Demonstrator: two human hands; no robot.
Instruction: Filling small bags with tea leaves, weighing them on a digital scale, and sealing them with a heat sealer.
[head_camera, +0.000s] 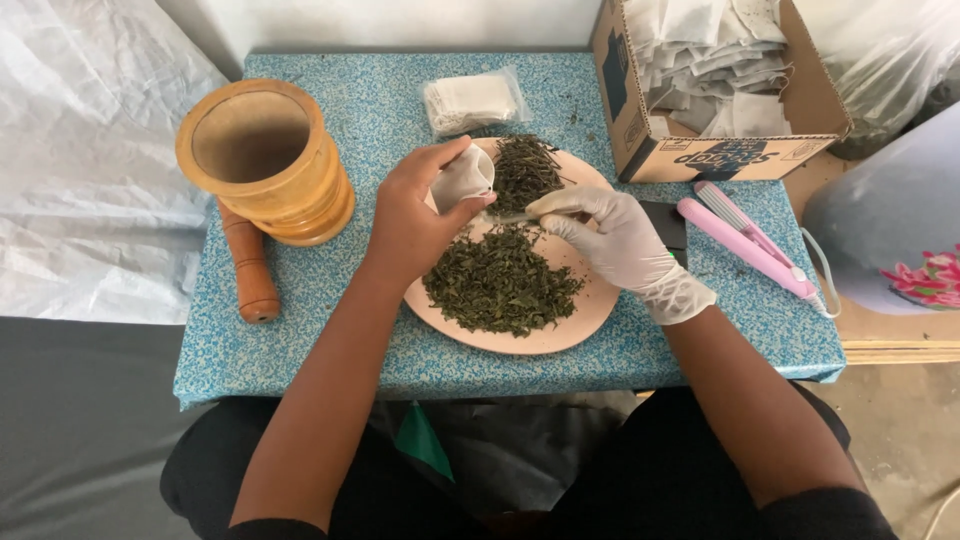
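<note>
Both hands meet over the pink plate (560, 335). My bare left hand (415, 225) pinches a small white filter bag (465, 178), holding its mouth open toward my right. My gloved right hand (610, 235) is curled around the handle of what looks like a small spoon (510, 216), its tip pointing at the bag's opening; I cannot tell whether it carries any leaf.

Two heaps of dried green leaves lie on the plate: the larger heap (500, 280) just below my hands, the smaller heap (525, 170) just beyond them, touching the bag. Judging from that, the filling is early on; plenty of leaf is left, and I cannot see how much is inside this bag.

Counting around: one plate, two heaps, one bag in hand. Beyond my left hand lies one clear packet of empty bags (472, 100). Farther left stands one wooden mortar (268, 160) with one pestle (250, 265) lying at its foot. Beyond my right hand sits one open cardboard box (720, 150) piled with white bags, too many and too jumbled to count. Just right of my right hand lies one pink clamp-like tool (745, 245), with one small dark flat object (665, 222) between it and my glove.
</note>
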